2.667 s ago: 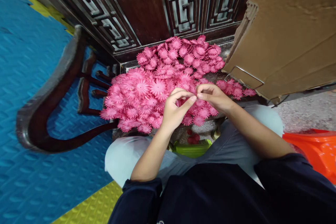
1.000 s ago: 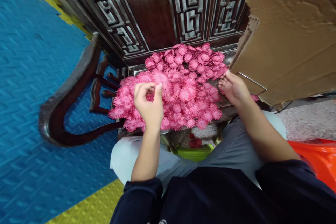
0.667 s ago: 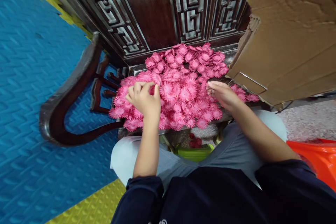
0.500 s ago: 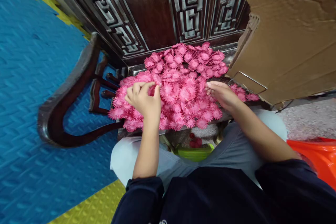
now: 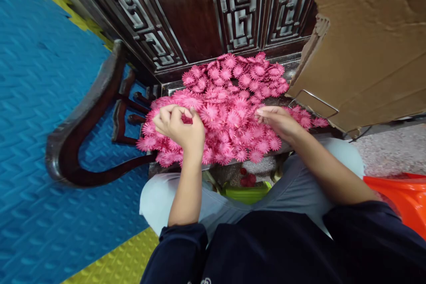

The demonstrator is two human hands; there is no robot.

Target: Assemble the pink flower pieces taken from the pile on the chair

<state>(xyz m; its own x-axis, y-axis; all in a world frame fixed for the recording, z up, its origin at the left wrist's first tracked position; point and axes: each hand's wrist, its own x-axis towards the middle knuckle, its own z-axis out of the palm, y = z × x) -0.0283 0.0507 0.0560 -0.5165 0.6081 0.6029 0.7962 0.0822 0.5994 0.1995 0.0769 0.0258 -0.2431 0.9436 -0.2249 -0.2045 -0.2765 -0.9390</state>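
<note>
A heap of pink flower-shaped pieces point(image 5: 229, 120) with fringed petals covers the dark wooden seat in front of me. Over the left side of the heap is my left hand point(image 5: 181, 126), its fingers curled and the thumb and forefinger brought together in a ring. Whatever lies between those fingertips, if anything, is too small to make out. My right hand point(image 5: 279, 122) hovers over the right side of the pile, fingertips pressed together in a pinch. I cannot tell what that pinch holds. A gap of pink pieces separates the two hands.
A carved wooden backrest point(image 5: 186, 13) rises behind the heap, with a curved armrest point(image 5: 63, 155) at left. Cardboard point(image 5: 369, 53) stands at right, near a thin metal wire point(image 5: 319, 101). A green container point(image 5: 246, 194) sits below, between my knees; an orange plastic object point(image 5: 399, 195) is at far right.
My left thumb and forefinger have closed together, and that hand has shifted slightly left. My right hand has moved a little to the left. The heap looks the same.
</note>
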